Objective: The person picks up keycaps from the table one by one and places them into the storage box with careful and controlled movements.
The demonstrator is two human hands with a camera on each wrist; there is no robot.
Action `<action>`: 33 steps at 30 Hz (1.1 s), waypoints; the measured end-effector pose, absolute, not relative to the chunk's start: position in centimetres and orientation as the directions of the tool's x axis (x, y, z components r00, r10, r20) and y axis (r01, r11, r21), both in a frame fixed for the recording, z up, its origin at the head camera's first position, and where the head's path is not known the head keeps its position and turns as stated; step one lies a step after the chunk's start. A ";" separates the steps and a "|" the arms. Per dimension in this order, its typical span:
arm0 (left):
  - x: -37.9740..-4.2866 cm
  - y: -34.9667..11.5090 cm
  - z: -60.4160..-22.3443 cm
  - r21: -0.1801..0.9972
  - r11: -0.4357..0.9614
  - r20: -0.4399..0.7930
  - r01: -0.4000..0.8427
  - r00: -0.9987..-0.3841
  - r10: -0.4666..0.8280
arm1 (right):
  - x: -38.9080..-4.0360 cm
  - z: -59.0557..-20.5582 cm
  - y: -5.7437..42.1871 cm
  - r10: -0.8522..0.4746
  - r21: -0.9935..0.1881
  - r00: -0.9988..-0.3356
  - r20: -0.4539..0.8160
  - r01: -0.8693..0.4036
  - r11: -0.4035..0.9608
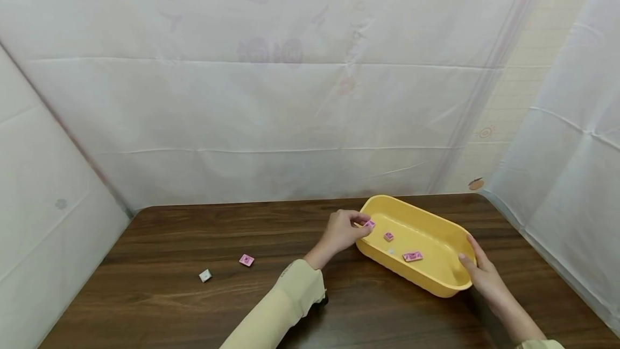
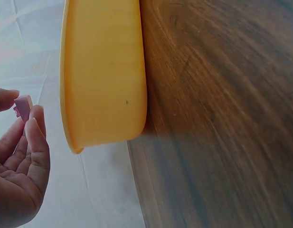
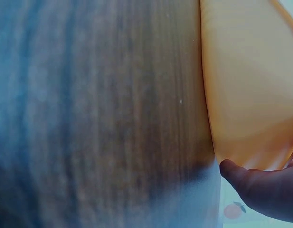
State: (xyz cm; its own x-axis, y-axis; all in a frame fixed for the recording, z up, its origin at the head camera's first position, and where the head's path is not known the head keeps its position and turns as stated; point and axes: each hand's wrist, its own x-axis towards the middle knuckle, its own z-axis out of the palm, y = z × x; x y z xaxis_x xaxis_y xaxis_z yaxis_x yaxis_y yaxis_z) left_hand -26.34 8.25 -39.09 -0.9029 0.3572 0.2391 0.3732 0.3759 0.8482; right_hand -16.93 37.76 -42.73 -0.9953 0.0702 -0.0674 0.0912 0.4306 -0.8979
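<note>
My left hand (image 1: pixel 343 230) pinches a small pink block (image 1: pixel 370 224) between thumb and fingertips, over the left end of a yellow plastic basin (image 1: pixel 426 213). In the left wrist view, the same pink block (image 2: pixel 23 108) shows edge-on, raised beside the basin's outer wall (image 2: pixel 103 80). At the other end, my right hand (image 1: pixel 486 276) grips the basin's rim; a digit touches the outer wall in the right wrist view. Inside the basin lie a small pink block (image 1: pixel 388 236), a longer pink block (image 1: pixel 413 256) and a small whitish piece (image 1: pixel 390 251).
On the dark wooden table (image 1: pixel 160 241), left of the basin, lie another pink block (image 1: pixel 246 260) and a white block (image 1: pixel 205 276). Pale sheeting (image 1: pixel 271 106) hangs behind the table and along both sides.
</note>
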 end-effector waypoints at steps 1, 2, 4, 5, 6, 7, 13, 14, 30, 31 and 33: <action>-26.4 8.4 -39.0 0.848 0.376 0.240 0.374 -0.903 0.357 | -16.9 -42.7 37.8 0.070 -0.898 -0.995 -0.068 0.092 0.431; -26.4 8.5 -39.0 0.846 0.378 0.241 0.376 -0.902 0.357 | -16.9 -42.7 37.8 0.069 -0.897 -0.995 -0.067 0.090 0.432; -26.5 8.8 -38.9 0.842 0.383 0.246 0.380 -0.902 0.356 | -16.9 -42.7 37.8 0.069 -0.897 -0.995 -0.066 0.089 0.433; -26.6 9.0 -38.8 0.838 0.387 0.249 0.384 -0.901 0.354 | -16.9 -42.7 37.7 0.069 -0.896 -0.995 -0.064 0.088 0.434; -26.7 9.2 -38.8 0.836 0.391 0.251 0.386 -0.902 0.352 | -16.9 -42.7 37.8 0.068 -0.896 -0.996 -0.063 0.087 0.435; -26.8 9.3 -38.7 0.831 0.395 0.256 0.390 -0.900 0.352 | -16.9 -42.7 37.8 0.068 -0.896 -0.996 -0.063 0.086 0.436; -27.1 10.5 -38.4 0.812 0.425 0.255 0.400 -0.898 0.358 | -16.9 -42.8 38.0 0.075 -0.893 -0.995 -0.071 0.096 0.439; -27.1 10.7 -38.4 0.811 0.429 0.252 0.399 -0.898 0.360 | -16.9 -42.8 38.0 0.076 -0.894 -0.994 -0.073 0.099 0.438; -27.9 12.4 -38.8 0.759 0.491 0.273 0.427 -0.894 0.355 | -16.6 -42.7 38.1 0.078 -0.898 -0.993 -0.087 0.112 0.424; -28.0 12.5 -38.9 0.759 0.492 0.272 0.426 -0.894 0.355 | -16.6 -42.7 38.1 0.078 -0.899 -0.993 -0.088 0.113 0.423; -28.0 12.7 -39.0 0.756 0.499 0.267 0.425 -0.895 0.357 | -16.5 -42.7 38.1 0.075 -0.900 -0.993 -0.092 0.115 0.420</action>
State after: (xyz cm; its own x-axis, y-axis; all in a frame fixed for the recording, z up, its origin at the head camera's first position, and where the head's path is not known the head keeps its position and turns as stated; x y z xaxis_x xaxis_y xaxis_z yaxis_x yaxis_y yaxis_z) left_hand -28.01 12.67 -39.00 -0.8951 0.3569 0.2673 0.4245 0.4989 0.7555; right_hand -16.52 38.08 -42.73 -0.9929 0.0754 -0.0919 0.1152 0.4205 -0.9000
